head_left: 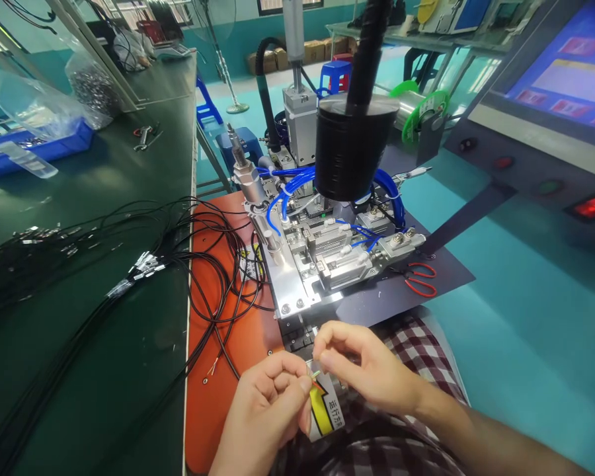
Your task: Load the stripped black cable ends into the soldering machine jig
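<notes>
Low in the middle, my left hand (270,403) is closed in a pinch. Thin coloured wires (316,375), the stripped end of a cable, stick out past its thumb and forefinger. My right hand (369,367) is just to the right, thumb and forefinger brought together near those wires; anything between them is too small to make out. Behind both hands stands a metal bench machine (297,277) with clamps, slides and blue air tubes. A white and yellow label (324,413) with black print shows just below the fingertips.
Looped black cables (218,264) lie over the orange board (203,396) and the dark green table (129,357), beside bundled silver connector ends (146,264). Red-handled pliers (421,279) rest right of the machine. A black nozzle (354,149) hangs above; a control panel (540,142) stands at right.
</notes>
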Motion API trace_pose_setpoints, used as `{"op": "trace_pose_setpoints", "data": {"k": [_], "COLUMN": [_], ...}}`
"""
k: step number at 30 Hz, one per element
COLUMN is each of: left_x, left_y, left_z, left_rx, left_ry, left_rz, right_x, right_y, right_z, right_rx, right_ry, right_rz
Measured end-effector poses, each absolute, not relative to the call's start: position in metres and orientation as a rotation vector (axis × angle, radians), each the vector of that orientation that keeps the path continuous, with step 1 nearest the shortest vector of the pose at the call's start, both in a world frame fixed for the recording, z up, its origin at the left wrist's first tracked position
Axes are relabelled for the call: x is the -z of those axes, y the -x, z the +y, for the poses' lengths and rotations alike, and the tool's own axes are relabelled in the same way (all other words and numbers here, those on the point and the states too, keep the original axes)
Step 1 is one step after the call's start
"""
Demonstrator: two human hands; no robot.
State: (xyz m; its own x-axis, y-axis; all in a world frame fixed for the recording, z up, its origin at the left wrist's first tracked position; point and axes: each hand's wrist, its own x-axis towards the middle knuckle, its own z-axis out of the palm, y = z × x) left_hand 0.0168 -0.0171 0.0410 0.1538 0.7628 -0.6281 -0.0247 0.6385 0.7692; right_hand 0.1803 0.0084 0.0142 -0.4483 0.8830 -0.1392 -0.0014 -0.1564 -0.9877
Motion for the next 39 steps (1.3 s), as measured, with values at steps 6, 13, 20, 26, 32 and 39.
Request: {"op": "trace_pose_setpoints", "data": {"k": [6, 13, 20, 26, 32, 39], "left_x": [-0.039, -0.039, -0.042, -0.039, -0.035, -0.037], "left_y": [-0.019, -0.022, -0.025, -0.025, -0.023, -0.023], "left_z": [-0.022, -0.021, -0.022, -0.023, -0.022, -0.023], "left_rx": [-0.709, -0.764, -0.818, -0.837, -0.818, -0.816], "left_ry": [-0.712, -0.715, -0.609, -0.634, -0.661, -0.619], "left_rz": [1.321, 1.282, 1.281, 1.279, 1.310, 1.302], "right_x": [-0.025, -0.025, -0.024, -0.019, -0.020, -0.020], "right_y": [-0.172, -0.167, -0.165, -0.164, -0.167, -0.168], "right_z": [-0.002, -0.001, -0.003, -0.010, -0.014, -0.009], "right_rx": [-1.675, -1.722, -1.765, -1.656, -1.611, -1.763], "right_ry": [1.193, 1.232, 1.230, 1.249, 1.252, 1.244], "right_rz": [-1.320, -1.208, -1.162, -1.242, -1.309, -1.151]}}
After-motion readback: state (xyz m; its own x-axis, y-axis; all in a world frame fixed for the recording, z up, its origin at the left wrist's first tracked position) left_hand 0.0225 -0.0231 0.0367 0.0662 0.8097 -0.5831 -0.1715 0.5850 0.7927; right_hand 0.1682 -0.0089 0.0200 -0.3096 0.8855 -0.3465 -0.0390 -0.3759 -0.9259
